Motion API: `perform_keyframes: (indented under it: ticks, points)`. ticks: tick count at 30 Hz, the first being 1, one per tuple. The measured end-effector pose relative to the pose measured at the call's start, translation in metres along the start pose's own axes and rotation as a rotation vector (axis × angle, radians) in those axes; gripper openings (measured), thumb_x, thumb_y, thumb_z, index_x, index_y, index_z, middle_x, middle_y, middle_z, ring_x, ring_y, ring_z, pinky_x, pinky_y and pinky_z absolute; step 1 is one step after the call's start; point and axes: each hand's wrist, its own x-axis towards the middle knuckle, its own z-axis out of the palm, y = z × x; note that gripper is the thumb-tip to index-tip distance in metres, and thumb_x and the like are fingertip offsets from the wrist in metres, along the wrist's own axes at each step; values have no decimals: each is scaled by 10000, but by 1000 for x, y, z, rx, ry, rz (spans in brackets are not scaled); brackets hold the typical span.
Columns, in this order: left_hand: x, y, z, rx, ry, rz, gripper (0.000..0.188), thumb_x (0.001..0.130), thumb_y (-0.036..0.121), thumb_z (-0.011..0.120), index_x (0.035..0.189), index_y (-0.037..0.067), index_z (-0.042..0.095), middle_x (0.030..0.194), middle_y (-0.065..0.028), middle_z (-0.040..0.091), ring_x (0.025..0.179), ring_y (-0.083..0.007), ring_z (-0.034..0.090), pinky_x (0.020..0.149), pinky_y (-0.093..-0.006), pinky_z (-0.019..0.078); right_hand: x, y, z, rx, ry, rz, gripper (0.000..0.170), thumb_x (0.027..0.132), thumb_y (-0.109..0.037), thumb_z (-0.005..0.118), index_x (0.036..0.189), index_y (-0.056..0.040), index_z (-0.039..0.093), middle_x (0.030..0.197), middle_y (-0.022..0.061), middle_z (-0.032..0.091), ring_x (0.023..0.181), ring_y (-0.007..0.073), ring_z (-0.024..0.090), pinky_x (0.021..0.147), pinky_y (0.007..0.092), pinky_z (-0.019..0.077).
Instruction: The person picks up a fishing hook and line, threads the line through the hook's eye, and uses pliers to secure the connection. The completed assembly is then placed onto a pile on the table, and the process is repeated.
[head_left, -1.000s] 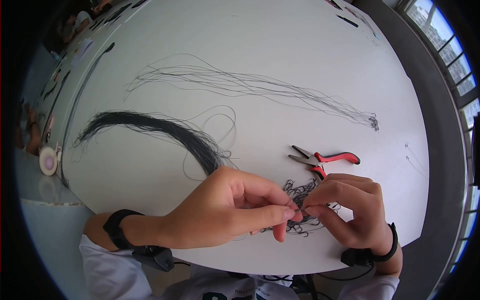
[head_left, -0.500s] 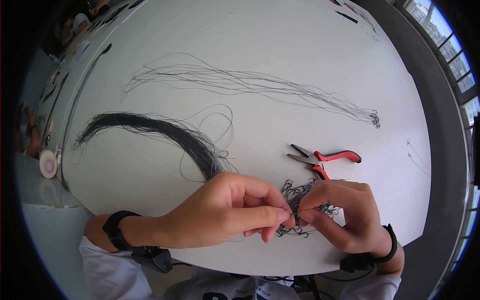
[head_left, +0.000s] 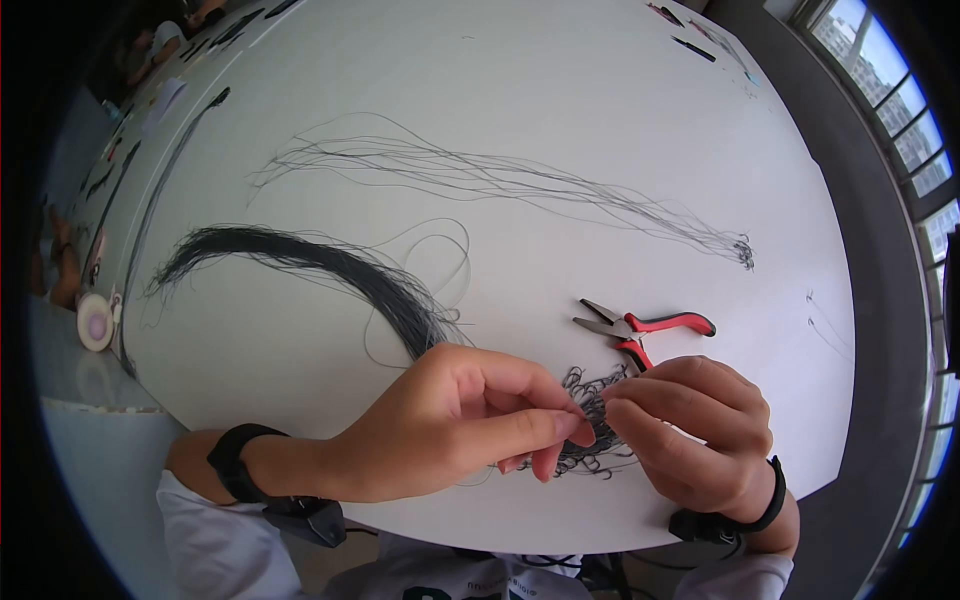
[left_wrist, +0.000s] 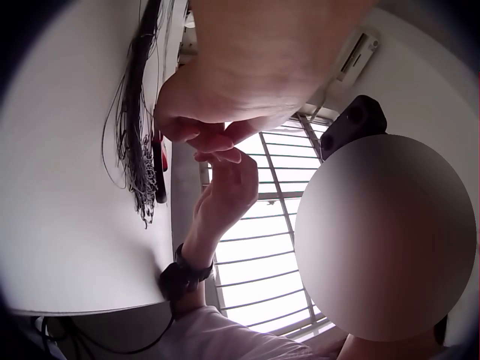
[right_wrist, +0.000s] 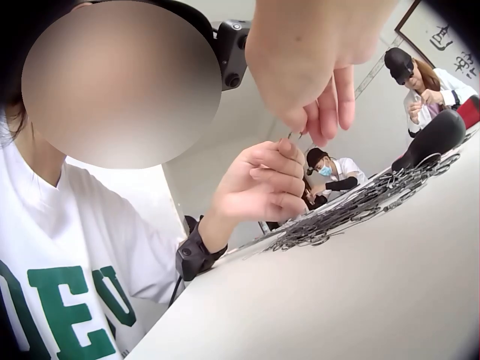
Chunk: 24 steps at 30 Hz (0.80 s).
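Observation:
In the head view my left hand (head_left: 480, 425) pinches a small fish hook between thumb and forefinger. My right hand (head_left: 695, 430) faces it, thumb and forefinger close together just right of the left fingertips. From the right wrist, a bit of the thin dark hook (right_wrist: 291, 136) shows between the two hands, at the right fingertips. Below lies a pile of dark fish hooks (head_left: 590, 455), partly covered by the fingers. Their thick bundle of black line (head_left: 330, 257) curves off to the left, passing behind my left hand.
Red-handled pliers (head_left: 640, 325) lie spread just beyond the pile. A looser bunch of lines (head_left: 470, 170) stretches across the table, its hooks (head_left: 744, 252) at the right end. A white spool (head_left: 95, 322) stands at the left edge. Other people sit farther off.
My right hand has turned and its fingertips have lifted slightly away from the left ones. The left hand keeps its pinch almost in place.

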Motion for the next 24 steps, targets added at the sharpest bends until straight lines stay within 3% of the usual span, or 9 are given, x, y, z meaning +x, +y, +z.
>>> perform_keyframes:
  ticks: [8,14,17,19,22,24]
  points:
    - [0,-6,0,-37,3,27,169,886,40,539,991,-70,612,879,-103,655,679,-89,536,610,-219,434,-1,3,1,115,-35,53,251,557,-78,684,797,-37,626,731,45,596,614,167,563,529,266,479]
    - [-1,-6,1,96,44,69,142,873,21,558,967,-67,618,878,-106,654,663,-76,532,598,-209,445,-2,5,1,151,-49,60,279,542,-49,684,817,-40,637,738,38,606,620,178,567,549,273,477]
    - [-2,-10,1,199,110,144,123,875,19,557,939,-64,620,866,-95,652,675,-62,535,604,-202,442,-1,6,-4,136,-63,159,232,585,-2,687,807,-37,630,753,52,618,650,205,577,568,284,477]
    - [-1,-14,-1,205,186,238,103,873,8,556,913,-64,619,859,-88,651,705,-48,541,607,-189,433,2,12,-10,-32,-68,327,164,650,23,679,781,-32,598,770,67,620,700,238,583,591,309,479]
    - [-1,-12,-4,244,210,265,93,870,-1,558,902,-65,617,848,-83,647,742,-47,558,605,-176,423,0,14,-21,-193,-242,625,190,690,-75,724,757,-37,550,946,110,567,913,279,542,723,369,459]
    - [1,-14,-6,248,234,274,94,869,0,559,901,-66,617,844,-83,647,741,-44,558,600,-173,418,-7,16,-23,-197,-305,644,200,692,-101,734,751,-41,553,979,116,549,943,286,526,752,376,448]
